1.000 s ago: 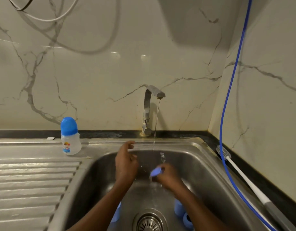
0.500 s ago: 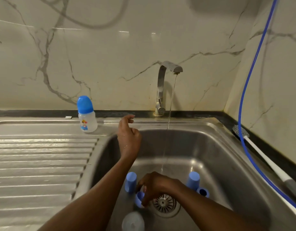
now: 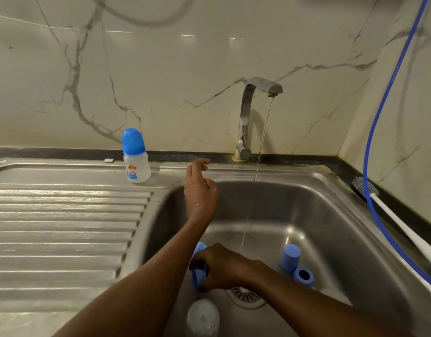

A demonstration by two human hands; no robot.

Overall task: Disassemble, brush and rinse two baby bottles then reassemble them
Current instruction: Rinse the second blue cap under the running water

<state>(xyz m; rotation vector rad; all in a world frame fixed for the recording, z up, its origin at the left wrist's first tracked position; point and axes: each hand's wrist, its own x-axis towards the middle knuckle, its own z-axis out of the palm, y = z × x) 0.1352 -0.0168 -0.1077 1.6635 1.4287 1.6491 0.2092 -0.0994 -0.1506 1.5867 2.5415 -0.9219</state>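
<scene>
The right hand [image 3: 221, 266] is reaching down to the floor of the sink [image 3: 331, 215], its fingers curling round a small blue piece [image 3: 198, 276]. This is probably a screw collar, though the knuckles are hiding most of it. The left hand [image 3: 200, 190] is hanging above and beyond it, loosely curled and holding nothing. The blue piece is looking light, rigid and wet, so it is likely to be slippery, and I am judging a pinch across its outer wall to be the surest hold. A blue cap [image 3: 200, 246] is standing just behind the right hand and the clear bottle body [image 3: 203, 317] is sitting just nearer than it, both close enough to get knocked. To that hand's right, past the drain [image 3: 246, 296], a second cap [image 3: 290, 258] and a blue ring [image 3: 303, 276] are resting. The tap [image 3: 260, 88] is running a thin stream beyond it. Left of the left hand the assembled bottle [image 3: 136, 159] is standing on the surface [image 3: 63, 215], and the brush [image 3: 365, 187] is lying well to the right.
</scene>
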